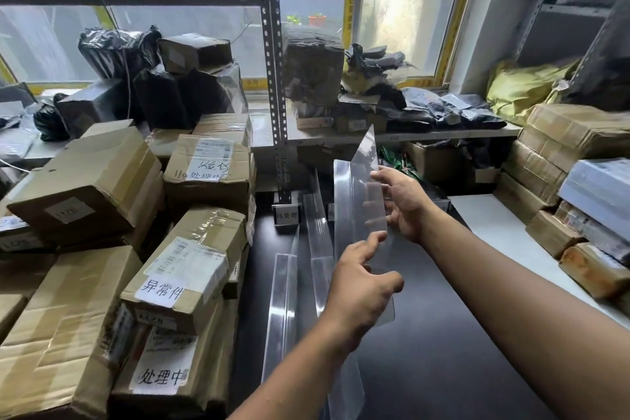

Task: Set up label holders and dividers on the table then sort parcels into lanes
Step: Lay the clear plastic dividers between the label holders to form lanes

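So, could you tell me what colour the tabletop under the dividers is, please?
The tabletop is black, best seen in the head view.

1. Daylight enters through the far windows (pixel 402 27), leaving the shelved goods (pixel 317 72) backlit and dim.
2. Glare streaks the clear divider (pixel 358 201); a soft sheen lies on the dark table (pixel 443 334).
3. Wide-angle distortion bends the edges; upper corners look soft.

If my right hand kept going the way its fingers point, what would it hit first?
Your right hand, holding a clear sheet, would probably meet the upright divider to its left; depth unclear.
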Tool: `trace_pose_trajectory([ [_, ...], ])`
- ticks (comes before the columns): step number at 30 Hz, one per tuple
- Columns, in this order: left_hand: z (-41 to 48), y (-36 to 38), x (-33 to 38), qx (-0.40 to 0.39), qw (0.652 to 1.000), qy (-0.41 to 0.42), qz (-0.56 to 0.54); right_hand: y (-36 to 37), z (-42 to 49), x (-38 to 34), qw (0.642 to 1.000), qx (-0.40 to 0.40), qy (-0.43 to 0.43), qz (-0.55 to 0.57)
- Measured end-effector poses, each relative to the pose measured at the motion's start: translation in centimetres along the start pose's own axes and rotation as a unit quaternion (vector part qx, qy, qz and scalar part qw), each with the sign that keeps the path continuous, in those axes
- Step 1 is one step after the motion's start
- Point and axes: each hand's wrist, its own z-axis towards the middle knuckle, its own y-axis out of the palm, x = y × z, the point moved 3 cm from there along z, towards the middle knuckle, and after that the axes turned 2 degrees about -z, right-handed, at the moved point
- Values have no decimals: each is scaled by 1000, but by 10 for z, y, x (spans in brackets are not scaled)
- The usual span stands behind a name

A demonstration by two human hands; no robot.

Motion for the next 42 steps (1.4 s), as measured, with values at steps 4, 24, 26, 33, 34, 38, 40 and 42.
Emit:
trace_pose_trajectory([
  [4, 26, 30, -17, 1, 999, -32, -11, -27, 20, 18, 999, 18, 23, -27],
  [24, 53, 102, -138, 58, 979, -189, -47, -73, 60, 150, 985, 61, 125, -102],
  [26, 52, 106, -145, 65, 978, -193, -51, -77, 59, 154, 983, 55, 132, -119],
  [33, 47, 114, -161, 79, 972, -215, -48, -86, 58, 158, 979, 31, 129, -156],
  [34, 47, 116, -165, 84, 971, -217, -51, -88, 58, 158, 978, 32, 133, -160],
  [38, 44, 120, -172, 122, 965, -218, -81, -92, 60, 156, 976, 11, 148, -159],
  [40, 44, 123, -177, 139, 960, -217, -105, -92, 62, 155, 976, 1, 152, -159],
  [42, 44, 125, -181, 152, 956, -219, -119, -93, 63, 153, 976, -6, 154, -156],
])
